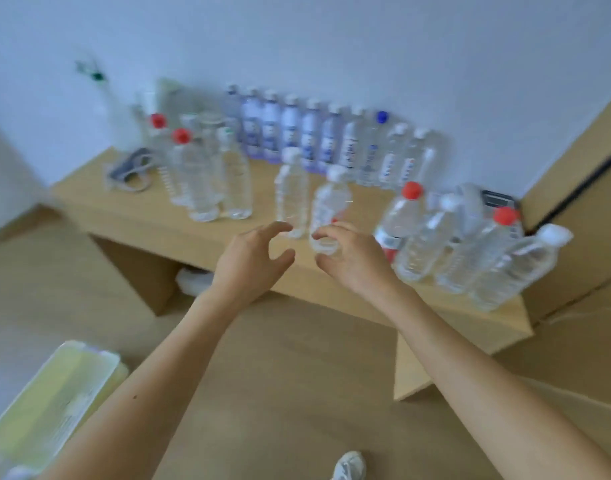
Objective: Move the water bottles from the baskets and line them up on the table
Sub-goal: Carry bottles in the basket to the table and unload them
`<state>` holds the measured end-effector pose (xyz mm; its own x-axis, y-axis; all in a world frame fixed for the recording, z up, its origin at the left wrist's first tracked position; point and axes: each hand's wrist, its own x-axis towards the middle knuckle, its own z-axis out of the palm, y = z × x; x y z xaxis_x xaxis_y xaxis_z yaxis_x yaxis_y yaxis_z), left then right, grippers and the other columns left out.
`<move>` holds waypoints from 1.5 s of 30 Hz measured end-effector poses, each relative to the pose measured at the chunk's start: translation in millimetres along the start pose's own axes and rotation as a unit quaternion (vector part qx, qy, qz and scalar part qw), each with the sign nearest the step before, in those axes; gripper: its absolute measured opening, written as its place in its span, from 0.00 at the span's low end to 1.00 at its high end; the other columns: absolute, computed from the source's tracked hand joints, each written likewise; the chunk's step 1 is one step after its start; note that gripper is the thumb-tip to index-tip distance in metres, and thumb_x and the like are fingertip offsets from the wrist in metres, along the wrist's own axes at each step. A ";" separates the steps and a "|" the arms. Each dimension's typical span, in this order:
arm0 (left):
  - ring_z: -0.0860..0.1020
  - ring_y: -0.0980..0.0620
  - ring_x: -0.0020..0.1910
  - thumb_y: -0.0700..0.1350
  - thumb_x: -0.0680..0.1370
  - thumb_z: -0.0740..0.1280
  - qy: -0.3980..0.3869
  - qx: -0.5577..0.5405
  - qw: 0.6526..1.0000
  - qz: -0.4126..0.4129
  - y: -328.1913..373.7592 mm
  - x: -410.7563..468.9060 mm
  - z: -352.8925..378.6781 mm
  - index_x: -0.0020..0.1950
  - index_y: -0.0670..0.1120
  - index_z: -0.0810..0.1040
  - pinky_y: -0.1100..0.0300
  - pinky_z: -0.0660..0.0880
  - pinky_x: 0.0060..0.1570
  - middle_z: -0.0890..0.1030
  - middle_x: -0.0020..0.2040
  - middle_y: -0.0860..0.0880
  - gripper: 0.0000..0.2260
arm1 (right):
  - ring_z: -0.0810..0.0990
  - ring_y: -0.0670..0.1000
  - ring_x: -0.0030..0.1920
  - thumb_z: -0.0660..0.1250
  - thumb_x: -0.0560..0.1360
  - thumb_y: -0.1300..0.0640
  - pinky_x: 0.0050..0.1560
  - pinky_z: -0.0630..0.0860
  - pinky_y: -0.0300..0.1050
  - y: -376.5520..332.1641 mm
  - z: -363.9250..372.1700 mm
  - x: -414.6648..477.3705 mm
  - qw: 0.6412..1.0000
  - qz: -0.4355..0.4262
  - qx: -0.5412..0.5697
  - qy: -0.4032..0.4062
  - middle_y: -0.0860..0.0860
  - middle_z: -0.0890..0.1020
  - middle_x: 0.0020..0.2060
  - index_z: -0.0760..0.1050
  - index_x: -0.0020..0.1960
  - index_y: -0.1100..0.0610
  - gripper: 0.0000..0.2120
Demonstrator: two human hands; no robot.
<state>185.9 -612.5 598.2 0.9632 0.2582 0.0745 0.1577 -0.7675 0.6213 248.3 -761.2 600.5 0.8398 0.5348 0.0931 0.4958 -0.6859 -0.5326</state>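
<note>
Plainly, two clear water bottles with white caps are being dealt with at the middle of the table [141,216], near its front edge: the nearer bottle [330,206] and, just beside it on the left, the second bottle [292,188]. The right hand [352,261] is curved around the foot of the nearer bottle, forefinger above and thumb below, but because of blur it cannot be told whether the plastic is actually pinched or only framed. The left hand [252,254] is spread and loosely curved, its fingertips close to the base of the second bottle, and nothing is held in it. Both bottles are stood upright, long axis vertical and caps pointing up; the slight outward lean is judged to be an effect of the wide lens. The fill level cannot be read, so a moderate weight is assumed. The walls are judged to be thin, smooth and easily dented, stiffened by ribs around the body, and the bottles are not thought fragile. A wrap of fingers and thumb around the ribbed middle is judged safer than a hold at the foot, where a tall bottle is easily tipped against its neighbour. A back row [311,140] of labelled bottles is lined up against the wall [331,46], and a pale green basket [54,389] is seen at the lower left on the floor.
</note>
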 end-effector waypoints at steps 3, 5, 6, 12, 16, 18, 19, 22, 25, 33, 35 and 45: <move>0.77 0.48 0.53 0.49 0.75 0.65 0.045 0.021 0.995 -0.089 -81.8 -50.1 -62.3 0.65 0.55 0.72 0.58 0.71 0.52 0.79 0.59 0.50 0.18 | 0.75 0.52 0.57 0.67 0.71 0.57 0.56 0.69 0.43 -85.1 66.4 13.6 0.995 -0.076 0.011 -0.070 0.51 0.76 0.57 0.76 0.58 0.52 0.15; 0.75 0.48 0.59 0.48 0.74 0.66 0.085 0.031 0.986 -0.143 -132.9 -84.1 -97.6 0.66 0.54 0.72 0.58 0.70 0.55 0.78 0.61 0.50 0.19 | 0.75 0.52 0.57 0.67 0.71 0.57 0.56 0.68 0.42 -139.6 108.5 17.6 0.987 -0.120 0.026 -0.107 0.51 0.77 0.57 0.77 0.58 0.53 0.15; 0.74 0.48 0.61 0.48 0.74 0.66 0.099 0.036 0.980 -0.169 -157.5 -101.4 -113.4 0.66 0.54 0.71 0.58 0.69 0.57 0.77 0.63 0.50 0.20 | 0.75 0.51 0.57 0.67 0.71 0.58 0.56 0.68 0.41 -166.0 129.0 17.9 0.981 -0.139 0.034 -0.132 0.51 0.77 0.57 0.77 0.58 0.53 0.16; 0.69 0.47 0.68 0.48 0.75 0.66 0.168 0.026 0.927 -0.334 -287.6 -195.1 -179.9 0.70 0.51 0.66 0.56 0.64 0.64 0.71 0.69 0.48 0.24 | 0.73 0.49 0.62 0.69 0.72 0.55 0.61 0.66 0.39 -299.6 242.6 29.6 0.920 -0.276 0.020 -0.276 0.50 0.75 0.61 0.74 0.61 0.53 0.18; 0.69 0.47 0.66 0.50 0.75 0.66 0.197 0.015 0.881 -0.430 -357.7 -235.2 -212.9 0.70 0.53 0.65 0.54 0.67 0.60 0.70 0.69 0.49 0.24 | 0.72 0.48 0.63 0.69 0.71 0.53 0.64 0.68 0.43 -373.5 315.1 44.6 0.879 -0.333 0.012 -0.342 0.49 0.74 0.62 0.74 0.61 0.51 0.19; 0.71 0.47 0.64 0.49 0.75 0.67 0.215 -0.007 0.863 -0.458 -391.5 -248.2 -226.9 0.70 0.53 0.66 0.53 0.69 0.60 0.70 0.69 0.49 0.24 | 0.71 0.48 0.63 0.69 0.71 0.53 0.63 0.68 0.42 -405.3 354.4 51.4 0.858 -0.352 0.011 -0.375 0.48 0.74 0.62 0.74 0.61 0.50 0.19; 0.71 0.48 0.64 0.49 0.75 0.67 0.223 -0.014 0.853 -0.472 -409.0 -254.2 -234.5 0.70 0.53 0.66 0.54 0.69 0.61 0.70 0.69 0.49 0.24 | 0.71 0.48 0.63 0.69 0.71 0.53 0.62 0.67 0.40 -420.9 374.7 55.2 0.848 -0.359 0.013 -0.391 0.48 0.73 0.62 0.73 0.61 0.50 0.19; 0.68 0.50 0.67 0.47 0.74 0.67 0.241 -0.039 0.819 -0.520 -457.1 -272.4 -257.4 0.70 0.52 0.67 0.57 0.64 0.65 0.71 0.69 0.49 0.24 | 0.71 0.47 0.63 0.68 0.72 0.53 0.59 0.67 0.39 -465.8 430.0 63.7 0.818 -0.368 0.010 -0.442 0.47 0.72 0.63 0.73 0.62 0.49 0.18; 0.68 0.51 0.68 0.45 0.74 0.68 0.253 -0.057 0.792 -0.553 -503.7 -291.9 -266.8 0.68 0.49 0.70 0.60 0.62 0.66 0.72 0.68 0.49 0.23 | 0.71 0.48 0.63 0.68 0.72 0.54 0.58 0.69 0.41 -502.2 483.5 67.9 0.793 -0.378 -0.002 -0.477 0.47 0.72 0.63 0.73 0.61 0.50 0.18; 0.71 0.49 0.64 0.45 0.73 0.68 0.231 -0.103 0.759 -0.600 -649.8 -348.6 -203.5 0.65 0.49 0.72 0.58 0.67 0.62 0.74 0.66 0.50 0.20 | 0.74 0.47 0.58 0.67 0.72 0.55 0.57 0.71 0.44 -506.2 664.3 36.9 0.761 -0.364 -0.043 -0.535 0.46 0.73 0.62 0.73 0.61 0.49 0.17; 0.70 0.49 0.65 0.45 0.73 0.68 0.225 -0.104 0.755 -0.608 -707.4 -370.1 -156.9 0.65 0.49 0.73 0.59 0.65 0.63 0.75 0.65 0.50 0.20 | 0.72 0.42 0.51 0.65 0.73 0.54 0.52 0.69 0.40 -480.6 735.3 21.6 0.755 -0.361 -0.061 -0.545 0.45 0.72 0.63 0.72 0.62 0.49 0.17; 0.63 0.45 0.68 0.49 0.73 0.68 0.129 -0.040 0.716 -0.685 -984.0 -471.5 67.5 0.68 0.51 0.69 0.52 0.65 0.65 0.67 0.70 0.50 0.24 | 0.71 0.51 0.62 0.69 0.71 0.53 0.63 0.70 0.48 -362.9 1070.4 -15.0 0.678 -0.402 -0.203 -0.581 0.50 0.63 0.69 0.60 0.71 0.47 0.31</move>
<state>-408.8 -18.6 -101.0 -0.1566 0.8447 -0.5119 0.8930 0.3425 0.2920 -180.7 7.9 -108.1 -0.3620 0.6816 -0.6359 0.9084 0.1049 -0.4047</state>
